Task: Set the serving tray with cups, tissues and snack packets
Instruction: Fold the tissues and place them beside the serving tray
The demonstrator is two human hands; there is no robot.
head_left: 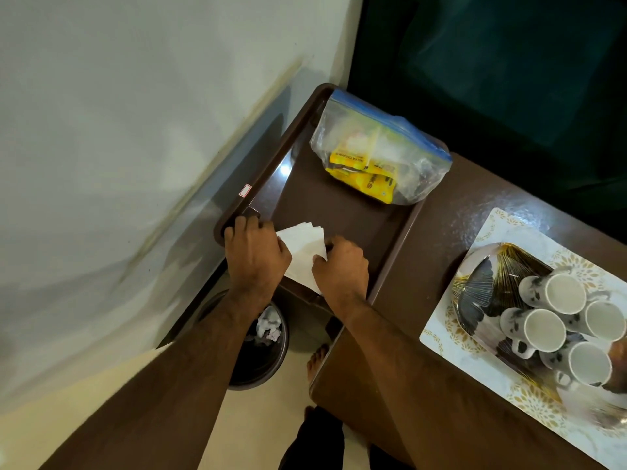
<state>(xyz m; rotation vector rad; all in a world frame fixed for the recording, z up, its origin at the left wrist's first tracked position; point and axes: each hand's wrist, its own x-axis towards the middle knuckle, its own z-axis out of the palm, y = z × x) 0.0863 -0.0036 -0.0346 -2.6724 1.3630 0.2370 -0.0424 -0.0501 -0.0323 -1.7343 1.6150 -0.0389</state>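
Head view: both hands meet over the near left corner of the dark brown plastic serving tray (342,212).
Tissues: small stack of white paper tissues (303,254), fanned, long axis running from the tray corner toward the person.
Left hand (254,256): fingers curled on the stack's left edge, holding it.
Right hand (339,266): pinching the right edge.
Snack packets: yellow packets inside a clear zip bag (376,154), at the tray's far end.
Cups: white speckled ceramic cups (556,320), off the tray, well apart to the right; the right hand lies nearer them.
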